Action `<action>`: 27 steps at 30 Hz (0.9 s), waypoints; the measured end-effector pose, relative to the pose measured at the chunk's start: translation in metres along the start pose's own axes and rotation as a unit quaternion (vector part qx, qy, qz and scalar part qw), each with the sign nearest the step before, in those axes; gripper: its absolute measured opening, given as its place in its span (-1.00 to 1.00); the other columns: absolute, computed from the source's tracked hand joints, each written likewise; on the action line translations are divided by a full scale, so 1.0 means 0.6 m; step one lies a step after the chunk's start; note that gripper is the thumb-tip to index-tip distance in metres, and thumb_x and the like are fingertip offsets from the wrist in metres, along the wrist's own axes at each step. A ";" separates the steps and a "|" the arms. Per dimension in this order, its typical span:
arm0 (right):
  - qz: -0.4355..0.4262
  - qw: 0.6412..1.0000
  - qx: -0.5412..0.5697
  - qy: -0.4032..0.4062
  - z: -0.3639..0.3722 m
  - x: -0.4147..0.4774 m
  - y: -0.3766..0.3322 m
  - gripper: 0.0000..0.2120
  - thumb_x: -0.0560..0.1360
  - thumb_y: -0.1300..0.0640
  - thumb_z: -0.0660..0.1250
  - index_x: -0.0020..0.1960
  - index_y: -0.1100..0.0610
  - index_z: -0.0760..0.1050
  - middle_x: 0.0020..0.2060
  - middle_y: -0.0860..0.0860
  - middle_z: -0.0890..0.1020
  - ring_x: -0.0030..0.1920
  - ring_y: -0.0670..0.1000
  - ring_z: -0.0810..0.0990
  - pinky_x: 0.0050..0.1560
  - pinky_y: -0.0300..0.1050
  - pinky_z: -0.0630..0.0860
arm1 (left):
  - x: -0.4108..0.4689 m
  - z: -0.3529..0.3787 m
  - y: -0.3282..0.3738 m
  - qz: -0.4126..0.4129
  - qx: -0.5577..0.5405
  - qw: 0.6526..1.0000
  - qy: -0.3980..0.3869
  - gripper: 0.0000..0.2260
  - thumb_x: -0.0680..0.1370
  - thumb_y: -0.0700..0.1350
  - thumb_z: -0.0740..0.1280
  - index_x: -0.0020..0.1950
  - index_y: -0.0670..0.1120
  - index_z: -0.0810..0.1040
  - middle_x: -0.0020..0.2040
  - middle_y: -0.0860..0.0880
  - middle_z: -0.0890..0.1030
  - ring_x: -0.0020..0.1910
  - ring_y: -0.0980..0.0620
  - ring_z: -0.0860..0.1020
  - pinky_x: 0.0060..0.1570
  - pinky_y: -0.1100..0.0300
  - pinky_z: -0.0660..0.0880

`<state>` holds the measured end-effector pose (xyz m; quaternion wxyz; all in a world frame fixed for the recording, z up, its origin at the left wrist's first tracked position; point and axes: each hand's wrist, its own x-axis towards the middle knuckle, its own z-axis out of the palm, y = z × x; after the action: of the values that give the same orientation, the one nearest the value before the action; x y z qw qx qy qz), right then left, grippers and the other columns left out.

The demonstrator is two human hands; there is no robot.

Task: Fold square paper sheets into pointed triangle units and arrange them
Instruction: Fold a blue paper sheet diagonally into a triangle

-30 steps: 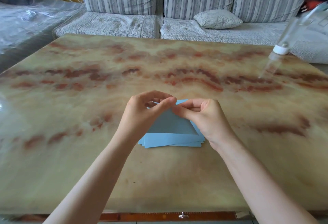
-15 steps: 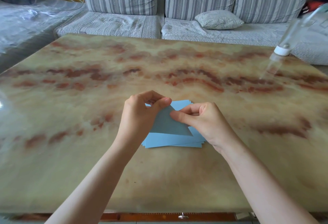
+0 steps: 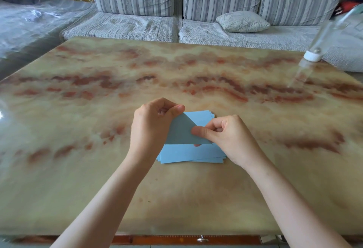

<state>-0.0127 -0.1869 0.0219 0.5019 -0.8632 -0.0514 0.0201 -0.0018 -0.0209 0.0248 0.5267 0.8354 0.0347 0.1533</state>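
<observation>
A stack of light blue square paper sheets point(image 3: 188, 154) lies on the marble table point(image 3: 98, 169), near its middle. Above the stack I hold one blue sheet folded into a triangle point(image 3: 180, 130). My left hand point(image 3: 153, 126) pinches the triangle's upper left corner between thumb and curled fingers. My right hand point(image 3: 229, 137) pinches its lower right part, thumb on top and a fingertip showing beneath the edge. Both hands hide part of the stack.
A clear plastic bottle with a white cap point(image 3: 314, 53) leans over the table's far right edge. A grey striped sofa point(image 3: 176, 12) with a small cushion point(image 3: 242, 21) stands behind the table. A drawer knob point(image 3: 200, 239) shows at the near edge.
The folded sheet has been lifted clear of the stack, and now shows as a flat triangle. My right hand has moved down and right along its edge; my left hand stays at the top corner.
</observation>
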 end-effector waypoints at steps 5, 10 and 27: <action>-0.013 0.999 -0.043 0.013 0.001 -0.001 0.001 -0.59 0.39 -0.14 0.45 -0.38 0.19 0.55 -0.47 -0.07 0.65 -0.58 -0.07 0.13 -0.49 -0.22 0.11 | 0.000 -0.002 -0.001 -0.007 -0.002 1.000 0.004 -0.82 0.46 0.04 0.44 -0.34 0.17 0.55 -0.35 0.16 0.54 -0.36 0.30 0.45 -0.42 0.47 0.30; -0.017 0.998 -0.062 0.025 0.001 -0.004 0.003 -0.47 0.35 -0.23 0.42 -0.41 0.26 0.49 -0.47 -0.03 0.66 -0.60 -0.08 0.17 -0.50 -0.24 0.16 | 0.001 -0.002 0.000 -0.008 -0.002 1.000 0.002 -0.81 0.47 0.04 0.43 -0.33 0.17 0.54 -0.34 0.16 0.54 -0.36 0.35 0.44 -0.43 0.49 0.30; -0.035 0.993 -0.093 0.060 -0.009 0.002 0.018 -0.31 0.37 -0.51 0.10 -0.51 0.10 0.41 -0.45 -0.04 0.64 -0.45 -0.07 0.52 -0.28 -0.11 0.40 | 0.013 -0.015 -0.014 -0.004 -0.001 1.000 0.016 -0.86 0.49 0.01 0.41 -0.25 0.05 0.58 -0.32 0.15 0.55 -0.37 0.38 0.45 -0.38 0.51 0.30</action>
<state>-0.0106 -0.1969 0.0153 0.4224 -0.9032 -0.0532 -0.0539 0.0036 -0.0076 0.0223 0.5270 0.8325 0.0459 0.1646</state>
